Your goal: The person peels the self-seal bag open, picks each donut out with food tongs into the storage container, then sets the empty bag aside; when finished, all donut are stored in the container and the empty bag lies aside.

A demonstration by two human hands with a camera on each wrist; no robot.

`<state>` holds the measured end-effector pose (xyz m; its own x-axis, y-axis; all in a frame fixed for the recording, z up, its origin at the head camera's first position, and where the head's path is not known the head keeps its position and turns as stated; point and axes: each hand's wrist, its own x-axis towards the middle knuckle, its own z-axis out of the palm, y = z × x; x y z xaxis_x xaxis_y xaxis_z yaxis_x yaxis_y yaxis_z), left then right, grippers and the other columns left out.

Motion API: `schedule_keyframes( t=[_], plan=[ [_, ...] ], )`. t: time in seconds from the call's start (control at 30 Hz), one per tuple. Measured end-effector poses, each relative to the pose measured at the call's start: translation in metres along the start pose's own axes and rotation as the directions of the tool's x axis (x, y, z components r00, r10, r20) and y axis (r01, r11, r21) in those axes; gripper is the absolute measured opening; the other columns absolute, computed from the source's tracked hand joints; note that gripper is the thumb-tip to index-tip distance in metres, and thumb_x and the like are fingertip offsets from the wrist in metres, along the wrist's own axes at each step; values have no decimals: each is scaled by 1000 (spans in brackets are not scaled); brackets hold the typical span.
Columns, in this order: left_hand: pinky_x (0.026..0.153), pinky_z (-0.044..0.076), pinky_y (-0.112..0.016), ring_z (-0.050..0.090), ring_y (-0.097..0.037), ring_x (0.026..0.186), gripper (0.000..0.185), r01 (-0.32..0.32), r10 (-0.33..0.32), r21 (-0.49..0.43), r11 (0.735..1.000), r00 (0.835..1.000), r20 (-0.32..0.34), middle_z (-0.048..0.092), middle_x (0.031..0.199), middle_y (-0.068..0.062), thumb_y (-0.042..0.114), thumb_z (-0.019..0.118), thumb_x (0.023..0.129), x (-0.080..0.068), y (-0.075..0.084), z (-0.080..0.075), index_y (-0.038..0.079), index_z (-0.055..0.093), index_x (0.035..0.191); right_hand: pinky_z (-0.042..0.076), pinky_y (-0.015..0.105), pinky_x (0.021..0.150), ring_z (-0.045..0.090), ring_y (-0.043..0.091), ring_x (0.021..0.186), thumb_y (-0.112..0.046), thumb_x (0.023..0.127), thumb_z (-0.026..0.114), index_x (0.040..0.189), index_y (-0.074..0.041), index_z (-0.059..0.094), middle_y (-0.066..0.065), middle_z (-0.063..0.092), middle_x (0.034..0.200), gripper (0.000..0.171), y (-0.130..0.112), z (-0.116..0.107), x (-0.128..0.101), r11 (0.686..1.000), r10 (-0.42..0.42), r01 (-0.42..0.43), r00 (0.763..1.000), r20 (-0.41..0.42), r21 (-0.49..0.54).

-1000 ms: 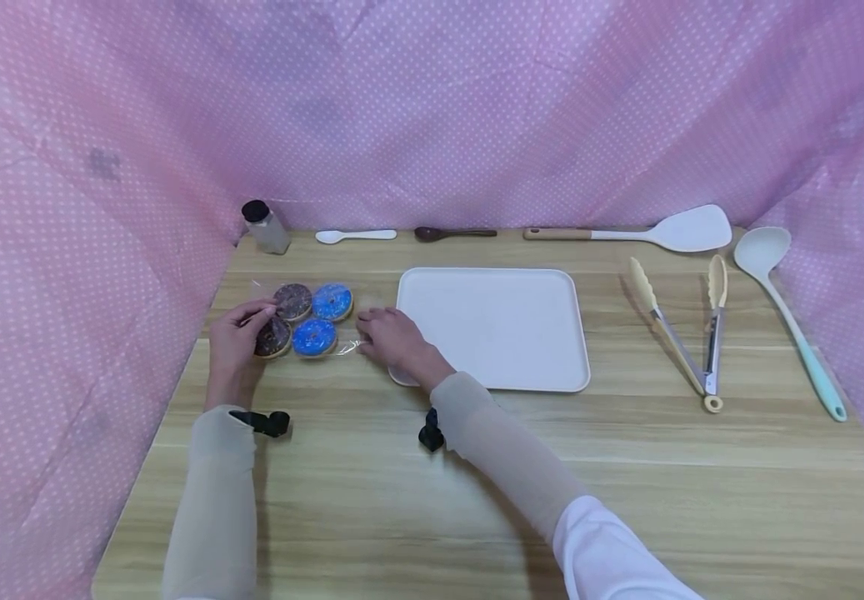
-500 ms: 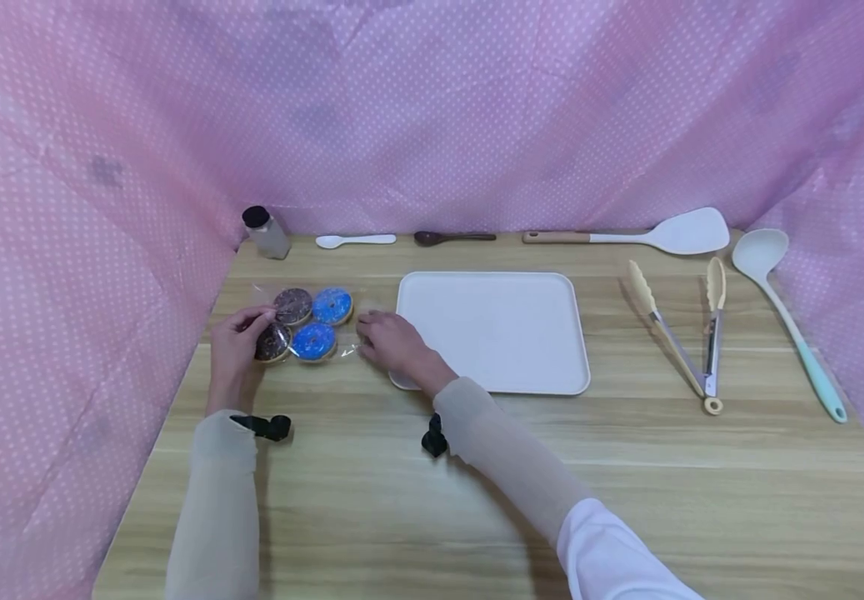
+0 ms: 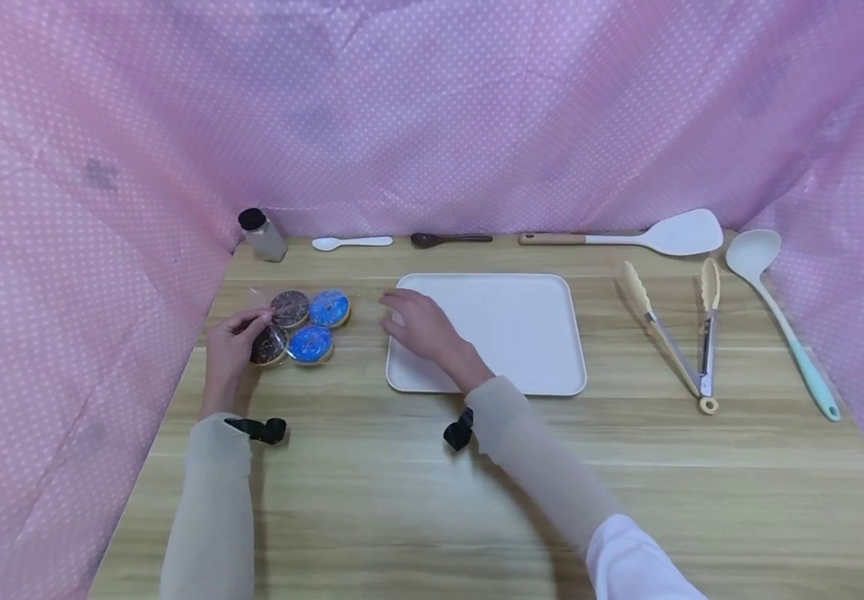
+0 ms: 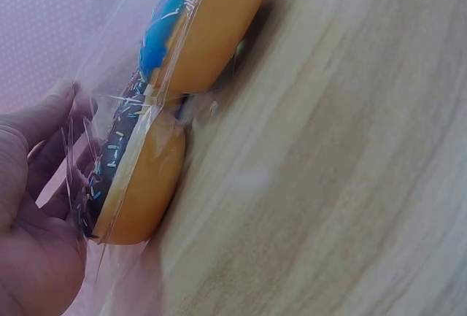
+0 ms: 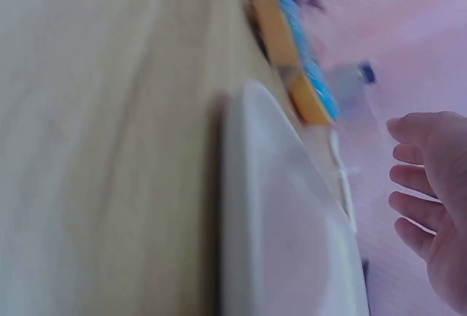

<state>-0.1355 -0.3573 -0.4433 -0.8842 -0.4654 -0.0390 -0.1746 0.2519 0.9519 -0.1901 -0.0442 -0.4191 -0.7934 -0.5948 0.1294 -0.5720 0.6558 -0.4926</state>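
Observation:
Two chocolate donuts and two blue-iced donuts [image 3: 310,344] lie together at the left of the table in a clear plastic bag [image 4: 109,104]. My left hand [image 3: 228,348] pinches the bag's film between thumb and fingers, beside the near chocolate donut [image 4: 139,177], which carries coloured sprinkles. My right hand [image 3: 426,332] is held over the left part of a white tray [image 3: 506,329], apart from the bag. In the right wrist view its fingers [image 5: 412,177] are loosely extended with nothing between them.
Along the back stand or lie a black-capped jar [image 3: 264,237], a white spoon [image 3: 352,242], a dark spoon [image 3: 450,239] and a spatula [image 3: 679,235]. Tongs [image 3: 705,350] and a ladle [image 3: 784,317] lie at the right. A pink dotted cloth [image 3: 432,117] hangs behind the table.
My right hand has moved right, away from the bag's right side, and is now over the tray. The left hand stays at the bag, and the donuts keep their places.

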Motion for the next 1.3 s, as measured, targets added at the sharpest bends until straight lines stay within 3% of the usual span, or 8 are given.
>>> schedule_keyframes(
  t=[0.2,0.3,0.4,0.5,0.57,0.77,1.03,1.3],
  plan=[
    [95,41,-13,56,-2,107,28,28,-28,13,1000,1000,11,70,98,13,33,72,84,-1,3,-1,13,74,104,33,37,113,45,23,132,-31,97,56,134,-10,53,8,53,138,43,25,-28,-16,992,100,-91,990,-96,85],
    [91,41,-9,56,-1,104,30,16,-16,15,1000,1000,6,69,94,16,32,72,85,-2,3,-1,11,73,106,34,39,112,45,24,132,-32,96,56,135,-11,51,8,52,139,44,40,-43,-28,982,159,-142,978,-135,126],
    [84,44,-8,57,-3,101,29,29,-28,-100,995,1000,11,70,92,12,24,74,84,-3,2,1,5,72,106,35,40,111,45,25,131,-32,96,57,135,-11,51,9,51,139,45,56,-56,-40,976,196,-174,965,-175,132],
    [82,44,-6,57,-4,100,29,34,-31,-122,992,999,20,69,91,12,21,74,84,-3,2,3,3,72,106,37,41,109,46,27,130,-31,95,59,135,-9,51,12,52,138,46,74,-67,-52,973,216,-191,951,-220,130],
    [86,44,-7,57,-3,101,30,39,-37,-91,995,999,27,69,94,12,23,74,84,-2,2,3,4,71,108,37,43,109,47,29,128,-29,95,60,135,-7,51,13,53,137,46,86,-73,-60,972,221,-193,943,-250,132],
    [101,40,-19,53,1,107,39,25,-29,142,990,999,24,66,101,19,41,68,86,-2,1,-2,13,70,114,39,46,106,49,33,125,-25,93,62,133,-2,51,18,54,133,47,112,-87,-80,971,232,-201,916,-326,126],
    [92,41,-12,54,0,105,38,12,-13,135,991,1000,13,66,99,19,39,69,86,-5,1,-4,12,71,113,38,50,104,48,37,122,-23,92,64,136,0,47,21,51,134,52,142,-105,-110,943,332,-294,868,-369,157],
    [95,39,-14,53,3,105,37,19,-23,148,989,999,24,65,100,19,38,68,87,-6,4,-3,12,70,113,38,55,100,45,42,120,-15,89,67,138,5,40,28,47,131,59,172,-124,-146,921,388,-352,815,-430,164]
  ],
)
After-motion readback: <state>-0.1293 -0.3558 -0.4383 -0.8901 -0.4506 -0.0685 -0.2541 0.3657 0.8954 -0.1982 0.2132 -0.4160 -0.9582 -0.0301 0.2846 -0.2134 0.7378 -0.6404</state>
